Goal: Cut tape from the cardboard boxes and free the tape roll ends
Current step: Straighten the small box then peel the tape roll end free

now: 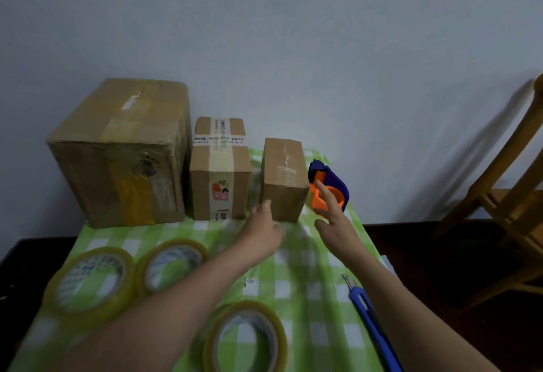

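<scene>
Both hands are reaching forward over the desk [311, 307], which is wearing a green-and-white checked cloth. Left hand [263, 232] is hovering with fingers loosely curled and gripping nothing, just at 7 o'clock of the small box [283, 179]; whether a fingertip is touching the cardboard cannot be told. Right hand [335, 219] is spreading open, fingers extended, in front of the tape dispenser [327, 188], an orange and blue one lying at 3 o'clock of the small box; contact cannot be told.

Three cardboard boxes are standing in a row against the wall at the far edge of the desk. Large box [120, 151] is sitting at 9 o'clock of the medium box [220, 169], the two just beside each other; the small box is standing at 3 o'clock of the medium one, a narrow gap between them. All three are carrying tape across their tops and fronts.

Three rolls of clear yellowish tape are lying flat near the viewer: first roll [88, 285] at 8 o'clock of the left hand, second roll [172, 266] just beside it, third roll [245, 339] at 6 o'clock. Blue utility knife [371, 321] is lying beside the right forearm. Wooden chair [505, 195] is standing at 3 o'clock, apart from the desk.
</scene>
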